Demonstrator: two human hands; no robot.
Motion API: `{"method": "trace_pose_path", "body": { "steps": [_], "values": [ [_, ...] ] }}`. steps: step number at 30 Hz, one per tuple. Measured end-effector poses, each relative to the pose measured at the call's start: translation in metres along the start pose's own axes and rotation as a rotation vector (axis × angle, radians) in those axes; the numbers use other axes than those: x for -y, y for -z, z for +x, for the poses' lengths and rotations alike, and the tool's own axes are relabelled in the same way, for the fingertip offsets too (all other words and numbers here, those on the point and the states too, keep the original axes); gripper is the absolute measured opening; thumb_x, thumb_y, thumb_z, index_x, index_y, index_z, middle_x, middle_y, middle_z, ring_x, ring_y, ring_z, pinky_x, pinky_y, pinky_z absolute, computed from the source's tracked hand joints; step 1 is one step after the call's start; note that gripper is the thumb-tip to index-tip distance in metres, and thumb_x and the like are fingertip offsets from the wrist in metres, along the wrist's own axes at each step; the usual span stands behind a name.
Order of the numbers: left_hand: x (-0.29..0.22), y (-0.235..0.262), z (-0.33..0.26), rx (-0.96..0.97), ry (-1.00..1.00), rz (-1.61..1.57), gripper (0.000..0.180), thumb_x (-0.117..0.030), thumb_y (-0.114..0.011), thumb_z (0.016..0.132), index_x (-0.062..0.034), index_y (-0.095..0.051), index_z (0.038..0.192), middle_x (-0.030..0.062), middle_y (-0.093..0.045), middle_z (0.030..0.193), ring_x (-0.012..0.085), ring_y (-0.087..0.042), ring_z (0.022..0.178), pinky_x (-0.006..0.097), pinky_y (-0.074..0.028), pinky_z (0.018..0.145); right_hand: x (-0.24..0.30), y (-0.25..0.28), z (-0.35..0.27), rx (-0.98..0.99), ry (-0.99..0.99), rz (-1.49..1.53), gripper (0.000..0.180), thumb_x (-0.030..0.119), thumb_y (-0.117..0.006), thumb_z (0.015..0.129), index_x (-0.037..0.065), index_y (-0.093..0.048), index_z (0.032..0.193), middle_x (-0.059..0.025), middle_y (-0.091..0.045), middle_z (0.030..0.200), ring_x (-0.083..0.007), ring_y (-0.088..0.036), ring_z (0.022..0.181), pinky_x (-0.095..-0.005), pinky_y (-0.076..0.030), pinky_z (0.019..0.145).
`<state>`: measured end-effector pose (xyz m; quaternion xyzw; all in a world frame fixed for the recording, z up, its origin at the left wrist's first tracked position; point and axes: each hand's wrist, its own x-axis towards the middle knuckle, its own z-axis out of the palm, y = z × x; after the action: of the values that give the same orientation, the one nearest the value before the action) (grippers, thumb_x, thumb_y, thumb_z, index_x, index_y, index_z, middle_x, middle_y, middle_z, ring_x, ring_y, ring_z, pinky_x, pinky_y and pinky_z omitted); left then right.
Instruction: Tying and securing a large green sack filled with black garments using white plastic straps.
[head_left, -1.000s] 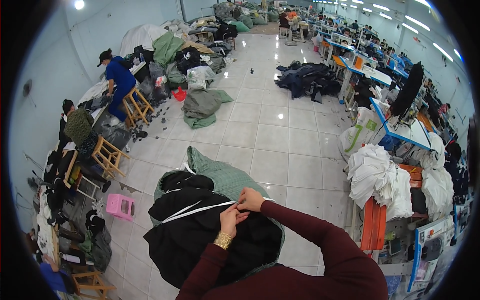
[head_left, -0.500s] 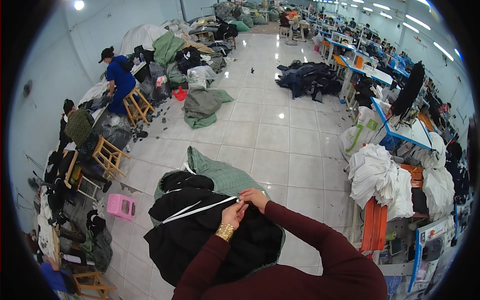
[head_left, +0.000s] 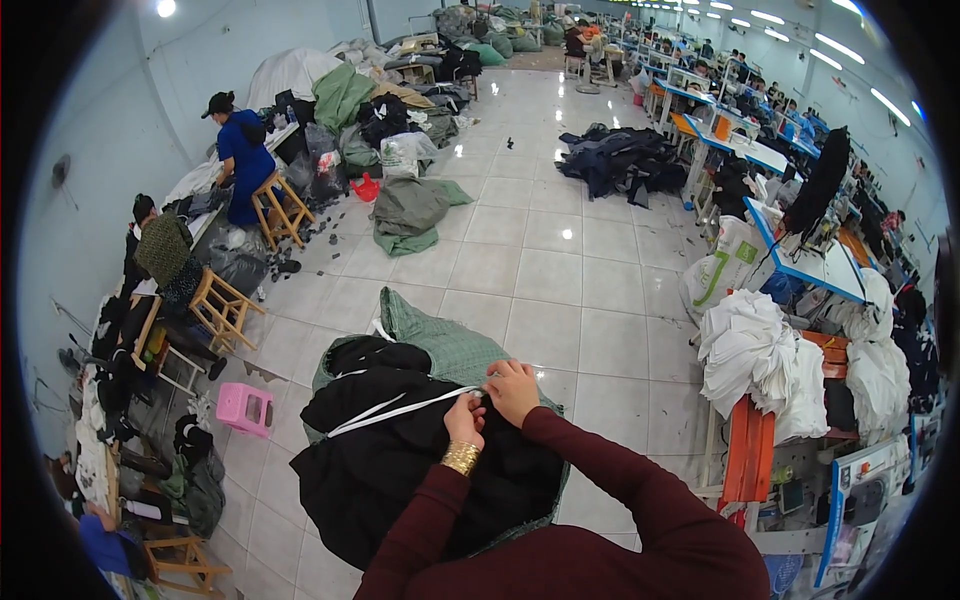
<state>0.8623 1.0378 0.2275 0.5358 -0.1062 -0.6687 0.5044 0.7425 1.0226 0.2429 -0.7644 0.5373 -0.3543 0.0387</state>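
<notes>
- Head view: green woven sack [head_left: 440, 340] lies on the tiled floor [head_left: 560, 270], stuffed with black garments [head_left: 400, 460] spilling past its mouth.
- Left hand [head_left: 464, 420] and right hand [head_left: 514, 388] meet at the sack's mouth; fingers of both pinch a white strap [head_left: 385, 412] stretched across the garments.
- Bare floor lies beyond the sack; pink stool [head_left: 245, 408] stands near its left edge.
</notes>
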Motion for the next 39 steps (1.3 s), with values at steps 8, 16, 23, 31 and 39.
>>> {"method": "trace_pose_path", "body": {
  "steps": [8, 16, 23, 31, 39],
  "values": [
    [-0.033, 0.029, -0.036, 0.464, 0.163, 0.268, 0.015, -0.021, -0.044, 0.085, -0.015, -0.047, 0.071, -0.0061, -0.043, 0.067, 0.0072, -0.039, 0.062, 0.027, -0.036, 0.064, 0.003, 0.013, -0.002, 0.31, 0.362, 0.105, 0.021, 0.016, -0.054, 0.074, 0.011, -0.054, 0.094, -0.0051, -0.049, 0.109, -0.0222, -0.046, 0.103, -0.0372, -0.036, 0.084],
    [-0.095, 0.075, -0.088, 0.78, -0.249, 1.032, 0.032, -0.025, -0.04, 0.091, -0.0032, -0.056, 0.072, 0.0016, -0.056, 0.068, 0.0091, -0.05, 0.065, 0.023, -0.04, 0.062, 0.028, 0.027, 0.006, 0.737, 0.402, 0.335, 0.018, 0.025, -0.05, 0.083, 0.006, -0.049, 0.082, -0.0144, -0.054, 0.082, -0.0325, -0.051, 0.085, -0.0413, -0.041, 0.074],
    [-0.165, 0.109, -0.066, 0.414, -1.23, 1.449, 0.019, -0.019, -0.056, 0.078, -0.0043, -0.054, 0.09, 0.0112, -0.051, 0.08, 0.0292, -0.049, 0.081, 0.035, -0.042, 0.07, 0.054, 0.031, -0.005, 0.678, -0.35, 0.618, 0.048, 0.037, -0.046, 0.087, -0.001, -0.045, 0.058, -0.0055, -0.04, 0.047, -0.0133, -0.037, 0.044, -0.0326, -0.031, 0.045],
    [-0.172, 0.142, -0.018, 0.609, -1.177, 1.609, 0.017, -0.02, -0.06, 0.075, -0.0076, -0.049, 0.08, 0.0068, -0.048, 0.08, 0.025, -0.051, 0.08, 0.036, -0.04, 0.064, 0.075, 0.041, 0.004, 0.177, -0.684, 1.079, 0.037, 0.029, -0.038, 0.092, 0.006, -0.045, 0.064, 0.0048, -0.034, 0.054, -0.0047, -0.028, 0.045, -0.0206, -0.022, 0.043],
    [-0.175, 0.132, -0.024, 0.978, -0.9, 1.513, 0.026, -0.022, -0.05, 0.083, -0.0016, -0.048, 0.067, 0.016, -0.049, 0.063, 0.035, -0.051, 0.062, 0.041, -0.038, 0.053, 0.124, 0.014, -0.021, 0.202, -0.746, 0.698, 0.034, 0.025, -0.045, 0.087, 0.004, -0.049, 0.061, -0.0057, -0.044, 0.047, -0.0168, -0.043, 0.042, -0.0323, -0.033, 0.041]
  ]
}}
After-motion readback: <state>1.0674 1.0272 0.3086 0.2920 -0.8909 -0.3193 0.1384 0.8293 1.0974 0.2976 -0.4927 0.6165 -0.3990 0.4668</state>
